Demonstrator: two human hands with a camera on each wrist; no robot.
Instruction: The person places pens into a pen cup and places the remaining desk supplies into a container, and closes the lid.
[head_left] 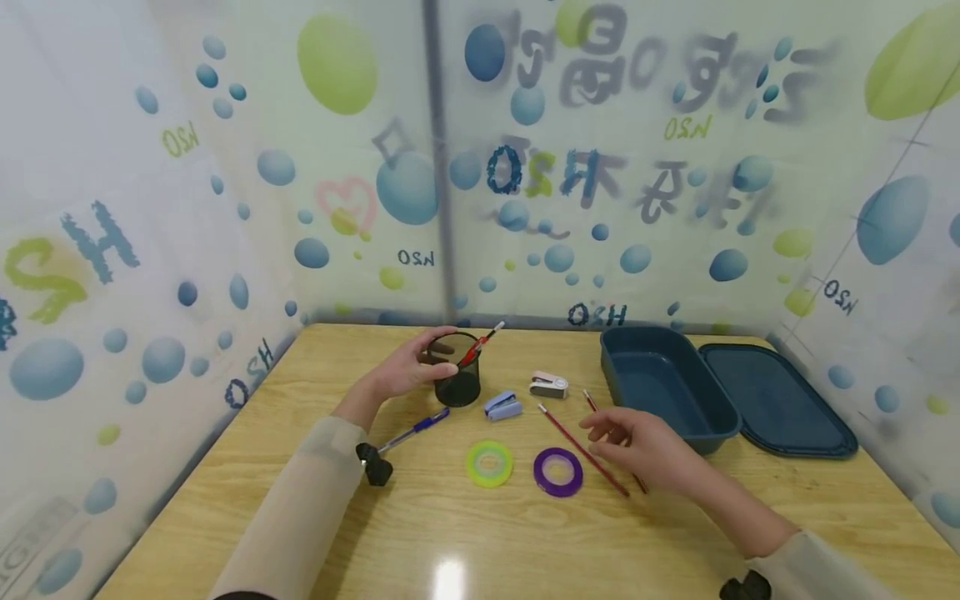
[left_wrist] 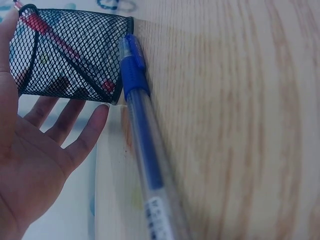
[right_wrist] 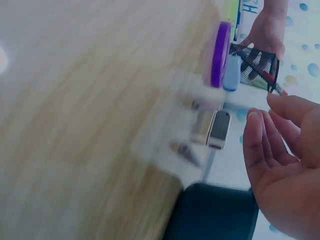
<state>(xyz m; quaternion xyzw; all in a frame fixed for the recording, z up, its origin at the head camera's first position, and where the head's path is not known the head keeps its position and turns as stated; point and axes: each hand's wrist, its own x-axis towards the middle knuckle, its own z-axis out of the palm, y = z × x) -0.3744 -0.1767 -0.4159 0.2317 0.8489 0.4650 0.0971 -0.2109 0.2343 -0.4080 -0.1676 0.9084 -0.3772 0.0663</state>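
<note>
My left hand grips a black mesh pen holder, thumb in front and fingers around its far side. A red pen leans inside the holder; its length shows through the mesh in the left wrist view. Below that hand a blue pen lies on the table. My right hand hovers over two dark red pencils, its fingers loosely bent and nothing visible between them. One pencil lies slantwise in full view; the other pencil is partly hidden behind the hand.
A blue stapler and a white-and-grey stapler lie between the hands. Nearer are a yellow-green tape roll and a purple tape roll. At right stands a dark blue bin beside its flat lid.
</note>
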